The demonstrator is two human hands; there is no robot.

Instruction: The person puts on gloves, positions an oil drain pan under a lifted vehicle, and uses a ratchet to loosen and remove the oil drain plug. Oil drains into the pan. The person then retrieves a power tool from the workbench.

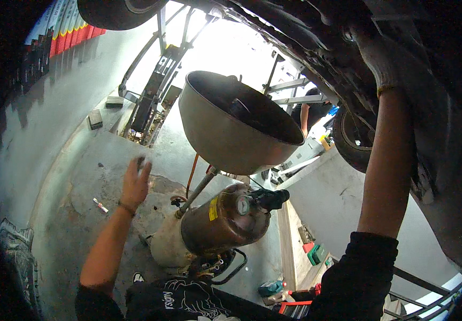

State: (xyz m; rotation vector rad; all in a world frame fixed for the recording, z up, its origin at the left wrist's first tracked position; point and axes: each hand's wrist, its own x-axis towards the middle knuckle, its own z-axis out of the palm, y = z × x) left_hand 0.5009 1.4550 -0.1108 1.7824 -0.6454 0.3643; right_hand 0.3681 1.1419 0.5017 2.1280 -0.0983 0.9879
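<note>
My right hand [372, 61], in a pale knit glove, reaches up against the dark underside of a vehicle [316, 48]. Its fingertips are lost in the shadow there, so what they touch is hidden. My left hand [136, 184] hangs low on the left above the floor, thumb and fingers apart; a pale blur shows at its fingertips. Between my arms stands a waste-oil drainer: a wide round catch bowl [236, 134] on a metal pole [199, 191], above a brown tank [223, 222] with a gauge [243, 205]. The bowl lies below and left of my right hand.
A vehicle wheel [351, 139] hangs right of the bowl. Behind it another person [308, 112] is partly visible. A dark metal lift part [159, 88] stands at back left, near two small blocks [95, 119]. Bottles [271, 289] and a red-edged case [295, 307] sit low right.
</note>
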